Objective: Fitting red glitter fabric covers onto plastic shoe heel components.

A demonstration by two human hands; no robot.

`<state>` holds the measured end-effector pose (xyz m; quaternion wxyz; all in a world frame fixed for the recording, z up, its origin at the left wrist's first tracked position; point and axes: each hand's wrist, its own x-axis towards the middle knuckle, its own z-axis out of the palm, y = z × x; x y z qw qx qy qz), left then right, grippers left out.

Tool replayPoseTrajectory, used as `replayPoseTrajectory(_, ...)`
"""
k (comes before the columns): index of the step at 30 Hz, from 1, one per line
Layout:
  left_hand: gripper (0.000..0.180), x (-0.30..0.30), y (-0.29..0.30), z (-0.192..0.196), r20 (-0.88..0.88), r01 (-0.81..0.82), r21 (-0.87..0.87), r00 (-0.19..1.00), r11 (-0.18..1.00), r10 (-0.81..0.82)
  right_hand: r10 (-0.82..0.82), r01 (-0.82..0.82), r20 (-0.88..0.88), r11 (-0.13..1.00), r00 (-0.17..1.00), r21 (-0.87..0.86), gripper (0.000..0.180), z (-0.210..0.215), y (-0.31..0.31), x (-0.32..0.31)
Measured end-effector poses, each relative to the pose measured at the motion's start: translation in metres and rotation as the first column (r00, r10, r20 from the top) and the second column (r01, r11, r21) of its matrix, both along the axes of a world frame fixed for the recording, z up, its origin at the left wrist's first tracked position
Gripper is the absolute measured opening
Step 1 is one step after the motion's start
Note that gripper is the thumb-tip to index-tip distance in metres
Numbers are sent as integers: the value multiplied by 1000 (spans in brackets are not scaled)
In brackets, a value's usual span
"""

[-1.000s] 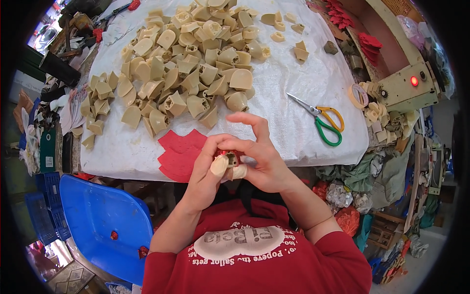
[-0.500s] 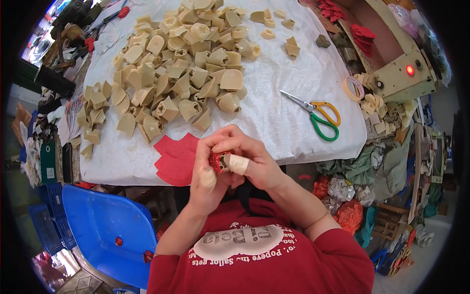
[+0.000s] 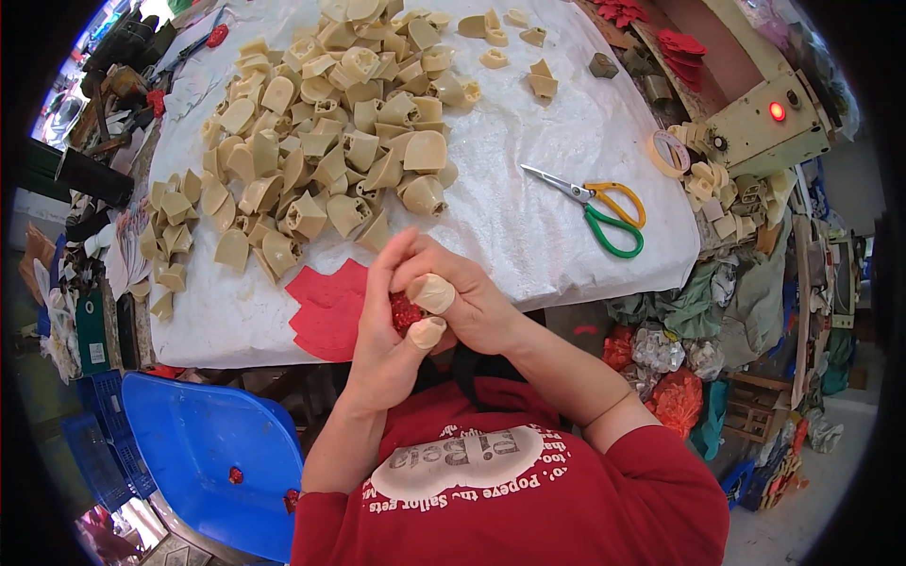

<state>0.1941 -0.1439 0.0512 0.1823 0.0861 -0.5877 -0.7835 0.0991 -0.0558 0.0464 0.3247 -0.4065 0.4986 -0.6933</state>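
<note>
Close to my body, just past the cloth's front edge, both hands are wrapped round a small red glittery shoe heel (image 3: 404,311). My left hand (image 3: 379,354) cups it from the left, with its tape-wrapped thumb against the near side. From the right, my right hand (image 3: 481,302) closes over it, its taped thumb lying across the top. Most of the heel is hidden by the fingers. Beside my left hand, flat red sheets (image 3: 326,311) with notched edges lie stacked. Beyond them spreads a large heap of beige plastic shoe heels (image 3: 330,141).
Scissors (image 3: 595,208) with yellow and green handles lie on the white cloth (image 3: 500,245) to the right. A blue basin (image 3: 189,424) at lower left holds red pieces. Tape (image 3: 668,153) and a machine box with a lit red lamp (image 3: 777,111) stand at right.
My right thumb has moved up and over the red heel, and my left thumb presses nearer to it. The heel's hollow side, seen before, is now covered. The view has shifted slightly.
</note>
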Motion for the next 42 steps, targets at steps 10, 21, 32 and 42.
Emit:
replayPoseTrajectory(10, 76, 1, -6, 5, 31, -206, -667, 953, 716, 303, -226, 314, -611, 948, 759, 40, 48, 11, 11, -1)
replayPoseTrajectory(21, 48, 5, 8, 2, 81, 82, -54, 994, 995, -77, -24, 2, 102, 977, 994, 212, 44, 13, 24, -1)
replayPoseTrajectory(32, 38, 15, -13, -3, 152, 4, -307, 987, 952, 45, 18, 264, -620, 895, 784, 360, 35, 9, 36, -15)
replayPoseTrajectory(42, 34, 28, -9, -10, 78, 374, 14, 924, 927, -374, 378, -348, 249, 924, 892, -157, 20, -6, 8, -20)
